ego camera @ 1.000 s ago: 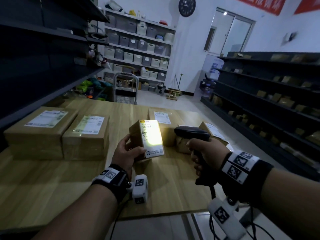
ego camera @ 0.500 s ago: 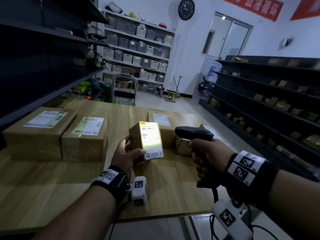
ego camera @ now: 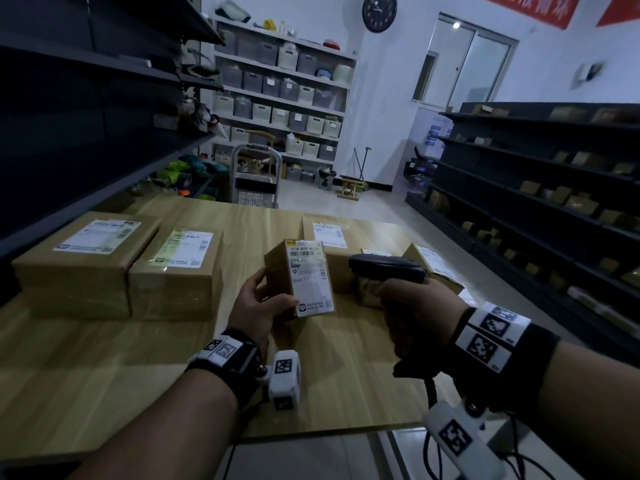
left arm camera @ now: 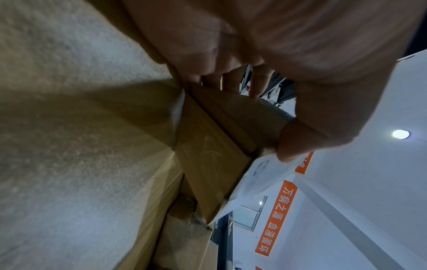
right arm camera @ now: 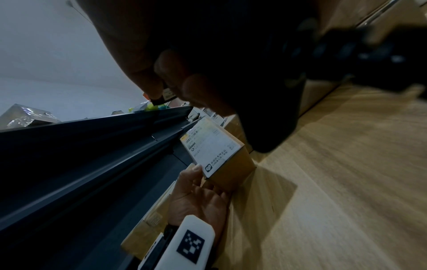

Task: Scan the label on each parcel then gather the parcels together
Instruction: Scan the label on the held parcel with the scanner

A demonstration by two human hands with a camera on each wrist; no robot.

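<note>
Now, left hand gripping the small parcel and right hand clutching the barcode scanner, you should next set it beside the two parcels at left of frame.

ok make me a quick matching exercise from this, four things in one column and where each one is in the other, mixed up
Things:
1. small parcel
2. barcode scanner
3. two large parcels
4. wall clock

Places:
A. side by side at the table's left
B. on the far wall, high up
C. gripped in the right hand
D. held upright in the left hand

Pairs: 1-D, 2-C, 3-A, 4-B
</note>
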